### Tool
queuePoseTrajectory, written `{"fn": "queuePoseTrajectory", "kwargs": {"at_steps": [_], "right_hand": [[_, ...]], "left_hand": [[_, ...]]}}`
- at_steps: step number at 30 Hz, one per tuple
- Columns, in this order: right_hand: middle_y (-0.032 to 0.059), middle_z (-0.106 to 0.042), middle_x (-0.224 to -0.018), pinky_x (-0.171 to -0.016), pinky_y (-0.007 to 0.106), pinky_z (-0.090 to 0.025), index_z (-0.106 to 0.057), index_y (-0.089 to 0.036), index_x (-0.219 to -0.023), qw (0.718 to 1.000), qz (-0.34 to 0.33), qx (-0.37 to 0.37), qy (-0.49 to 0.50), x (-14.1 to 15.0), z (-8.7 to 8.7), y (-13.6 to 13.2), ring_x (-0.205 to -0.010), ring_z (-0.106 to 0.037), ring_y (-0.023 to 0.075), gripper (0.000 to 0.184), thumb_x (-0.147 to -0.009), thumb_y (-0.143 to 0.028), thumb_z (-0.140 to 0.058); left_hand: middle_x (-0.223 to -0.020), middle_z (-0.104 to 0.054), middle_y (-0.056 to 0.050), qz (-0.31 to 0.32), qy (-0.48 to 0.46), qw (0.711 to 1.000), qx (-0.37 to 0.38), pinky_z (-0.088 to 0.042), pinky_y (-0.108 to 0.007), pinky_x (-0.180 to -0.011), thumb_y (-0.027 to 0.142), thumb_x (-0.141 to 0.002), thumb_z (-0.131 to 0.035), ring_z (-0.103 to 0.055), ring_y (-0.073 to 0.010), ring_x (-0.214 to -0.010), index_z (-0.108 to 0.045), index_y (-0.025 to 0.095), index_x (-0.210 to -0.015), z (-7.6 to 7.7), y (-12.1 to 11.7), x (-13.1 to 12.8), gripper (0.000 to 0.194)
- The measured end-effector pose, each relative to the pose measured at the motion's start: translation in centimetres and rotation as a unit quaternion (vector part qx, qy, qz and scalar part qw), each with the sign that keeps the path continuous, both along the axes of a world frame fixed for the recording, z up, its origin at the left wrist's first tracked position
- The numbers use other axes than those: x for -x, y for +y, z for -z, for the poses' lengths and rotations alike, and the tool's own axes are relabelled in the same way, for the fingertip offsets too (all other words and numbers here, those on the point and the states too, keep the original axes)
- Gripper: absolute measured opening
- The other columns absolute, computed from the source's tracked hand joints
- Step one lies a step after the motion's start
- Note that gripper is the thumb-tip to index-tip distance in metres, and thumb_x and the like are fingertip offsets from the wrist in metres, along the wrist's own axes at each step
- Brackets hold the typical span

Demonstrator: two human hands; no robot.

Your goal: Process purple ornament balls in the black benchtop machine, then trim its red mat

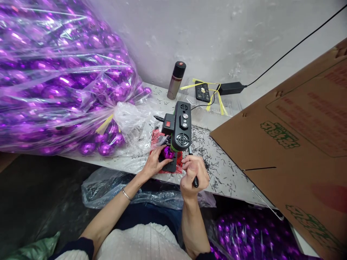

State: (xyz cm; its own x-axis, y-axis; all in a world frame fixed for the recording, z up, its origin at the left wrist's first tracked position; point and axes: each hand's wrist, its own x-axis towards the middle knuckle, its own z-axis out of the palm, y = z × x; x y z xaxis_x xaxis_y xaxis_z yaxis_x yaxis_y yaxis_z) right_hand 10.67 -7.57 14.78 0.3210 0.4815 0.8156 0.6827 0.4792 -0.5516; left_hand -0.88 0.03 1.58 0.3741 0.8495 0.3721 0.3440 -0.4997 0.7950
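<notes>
A small black bench drill press (183,124) with a red switch stands on the worktable. Beneath its head sits a shiny purple faceted ball (168,153) on the black base plate (170,167). My left hand (154,161) grips that ball from the left, thumb in front and fingers behind. At the machine's right side, my right hand (195,174) is wrapped round the black-handled lever (195,182). The drill head hides the top of the ball and whatever touches it there. Red sheeting (157,136) lies under the base.
A large clear bag of purple balls (62,79) fills the left. A spray can (176,80), a phone-like black device (202,91) and a power adapter (231,88) stand behind. Dark shavings litter the tabletop (227,180). A cardboard box (292,137) blocks the right; more bagged balls (255,234) lie below.
</notes>
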Motion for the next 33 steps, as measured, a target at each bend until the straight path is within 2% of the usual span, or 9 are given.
{"fn": "queuePoseTrajectory", "kwargs": {"at_steps": [5, 8, 11, 14, 19, 26, 29, 33], "right_hand": [[-0.0025, -0.053, -0.064, -0.06, 0.028, -0.045, -0.051, -0.021, -0.073, 1.0, -0.007, 0.004, -0.003, -0.1, 0.0, -0.1, -0.067, -0.061, 0.0139, 0.028, -0.096, -0.007, -0.044], [-0.0028, -0.053, -0.064, -0.061, 0.028, -0.045, -0.051, -0.021, -0.074, 1.0, -0.008, 0.002, -0.006, -0.1, 0.0, -0.1, -0.068, -0.061, 0.0137, 0.027, -0.096, -0.006, -0.045], [-0.0028, -0.052, -0.064, -0.06, 0.028, -0.045, -0.05, -0.021, -0.073, 1.0, -0.007, -0.001, -0.002, -0.1, 0.0, 0.0, -0.067, -0.061, 0.014, 0.028, -0.096, -0.007, -0.044], [-0.0028, -0.052, -0.063, -0.06, 0.029, -0.045, -0.05, -0.021, -0.072, 1.0, -0.005, -0.006, 0.003, -0.1, 0.0, 0.1, -0.066, -0.062, 0.0144, 0.028, -0.096, -0.008, -0.044], [-0.0027, -0.052, -0.063, -0.06, 0.029, -0.045, -0.05, -0.021, -0.073, 1.0, -0.004, -0.006, -0.008, -0.1, 0.0, 0.1, -0.067, -0.061, 0.0142, 0.028, -0.096, -0.007, -0.044], [-0.0026, -0.052, -0.063, -0.06, 0.029, -0.045, -0.05, -0.021, -0.074, 1.0, -0.004, -0.004, -0.011, -0.1, 0.0, 0.0, -0.066, -0.061, 0.0141, 0.027, -0.096, -0.007, -0.044], [-0.0024, -0.053, -0.063, -0.06, 0.029, -0.045, -0.051, -0.021, -0.074, 1.0, -0.007, -0.001, -0.007, -0.1, 0.0, 0.0, -0.067, -0.061, 0.0142, 0.027, -0.096, -0.008, -0.044], [-0.002, -0.055, -0.064, -0.06, 0.029, -0.046, -0.052, -0.021, -0.074, 1.0, -0.006, 0.003, -0.001, -0.2, 0.3, -0.2, -0.066, -0.062, 0.0147, 0.027, -0.097, -0.009, -0.044]], "left_hand": [[-0.132, -0.068, -0.014, -0.004, -0.032, 0.999, 0.041, -0.052, -0.047, -0.104, 0.046, -0.087, -0.074, -0.066, -0.0308, -0.122, -0.054, 0.02, -0.138, 0.2, 0.8, 0.1, 0.06], [-0.139, -0.064, -0.014, -0.01, -0.07, 0.993, 0.094, -0.048, -0.046, -0.11, 0.05, -0.088, -0.07, -0.061, -0.03, -0.129, -0.054, 0.019, -0.139, 0.1, 1.5, 0.9, 0.061], [-0.143, -0.062, -0.014, 0.011, -0.124, 0.979, 0.16, -0.047, -0.042, -0.112, 0.053, -0.094, -0.061, -0.059, -0.0272, -0.133, -0.054, 0.018, -0.141, -0.1, 2.1, 1.8, 0.059], [-0.146, -0.06, -0.013, 0.043, -0.14, 0.971, 0.187, -0.046, -0.042, -0.114, 0.055, -0.094, -0.059, -0.058, -0.027, -0.134, -0.052, 0.017, -0.143, -0.3, 2.2, 2.3, 0.062], [-0.146, -0.06, -0.016, 0.051, -0.084, 0.984, 0.148, -0.043, -0.048, -0.116, 0.054, -0.092, -0.063, -0.055, -0.0311, -0.137, -0.052, 0.017, -0.143, -0.4, 1.6, 2.0, 0.064], [-0.133, -0.067, -0.016, 0.052, 0.011, 0.998, 0.014, -0.05, -0.05, -0.106, 0.048, -0.091, -0.069, -0.063, -0.032, -0.125, -0.052, 0.02, -0.142, -0.4, 0.8, 1.6, 0.061], [-0.131, -0.067, -0.015, 0.046, 0.02, 0.998, -0.027, -0.051, -0.048, -0.103, 0.047, -0.089, -0.071, -0.064, -0.032, -0.123, -0.053, 0.02, -0.139, 0.0, 0.5, 1.1, 0.059], [-0.13, -0.067, -0.015, 0.02, 0.012, 0.999, -0.04, -0.05, -0.049, -0.104, 0.046, -0.088, -0.072, -0.064, -0.0325, -0.123, -0.053, 0.021, -0.139, 0.7, 0.4, 0.2, 0.061]]}}
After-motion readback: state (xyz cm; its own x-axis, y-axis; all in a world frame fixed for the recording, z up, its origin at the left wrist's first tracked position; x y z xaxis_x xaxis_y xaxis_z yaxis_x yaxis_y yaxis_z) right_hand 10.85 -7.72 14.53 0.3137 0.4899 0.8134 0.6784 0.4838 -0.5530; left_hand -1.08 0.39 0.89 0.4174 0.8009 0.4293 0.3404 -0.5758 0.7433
